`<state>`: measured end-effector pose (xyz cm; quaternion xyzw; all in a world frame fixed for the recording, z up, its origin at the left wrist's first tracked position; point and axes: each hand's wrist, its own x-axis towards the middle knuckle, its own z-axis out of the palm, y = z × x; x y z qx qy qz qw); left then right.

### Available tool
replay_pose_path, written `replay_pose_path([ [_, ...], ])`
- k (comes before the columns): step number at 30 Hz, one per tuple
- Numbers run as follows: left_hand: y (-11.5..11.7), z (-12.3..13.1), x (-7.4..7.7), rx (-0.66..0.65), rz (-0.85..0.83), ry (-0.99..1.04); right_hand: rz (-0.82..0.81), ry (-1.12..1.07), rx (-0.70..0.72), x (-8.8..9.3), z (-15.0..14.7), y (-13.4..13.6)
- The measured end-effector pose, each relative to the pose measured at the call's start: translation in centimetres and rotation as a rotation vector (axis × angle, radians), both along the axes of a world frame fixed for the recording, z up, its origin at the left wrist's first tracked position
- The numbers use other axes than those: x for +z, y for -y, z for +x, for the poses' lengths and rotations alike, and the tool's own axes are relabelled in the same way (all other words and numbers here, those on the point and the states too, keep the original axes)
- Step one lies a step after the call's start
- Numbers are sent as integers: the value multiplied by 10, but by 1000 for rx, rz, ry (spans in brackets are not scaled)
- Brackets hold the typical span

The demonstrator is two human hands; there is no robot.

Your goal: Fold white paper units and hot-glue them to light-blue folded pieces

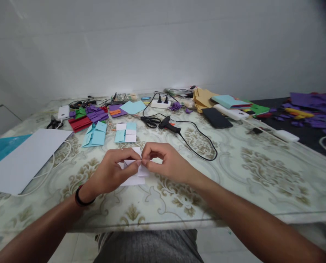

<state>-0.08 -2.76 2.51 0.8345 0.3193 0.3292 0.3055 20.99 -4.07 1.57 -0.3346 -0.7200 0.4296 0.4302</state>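
Watching the head view, I see the left hand (pixel 114 172) and the right hand (pixel 166 163) meeting over a small white folded paper piece (pixel 133 179) near the middle of the front edge of the marble-patterned table (pixel 261 175). Both hands are closed in a pinch. The fingertips (pixel 145 163) of the right hand and the left thumb press together on an upper fold of the paper, so that fold sits squeezed between them. The rest of the sheet lies flat on the table under the left fingers and shows below them.

Further from the front edge, just behind the hands, I make out a light-blue and white folded paper block (pixel 126 132), with a light-blue folded paper shape (pixel 95 134) to its left. A black hot-glue gun (pixel 168 125) and black scissors (pixel 151 121) lie beyond them, towards the far edge. A large white paper sheet (pixel 23 160) lies at the left edge.
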Motion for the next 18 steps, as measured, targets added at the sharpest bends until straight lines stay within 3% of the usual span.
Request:
replay_pose_path([
  [11,-3,-6,6,44,-34,97,-1,-3,18,5,6,-1],
  [18,-1,-1,10,54,-62,-15,10,53,-22,6,5,0],
])
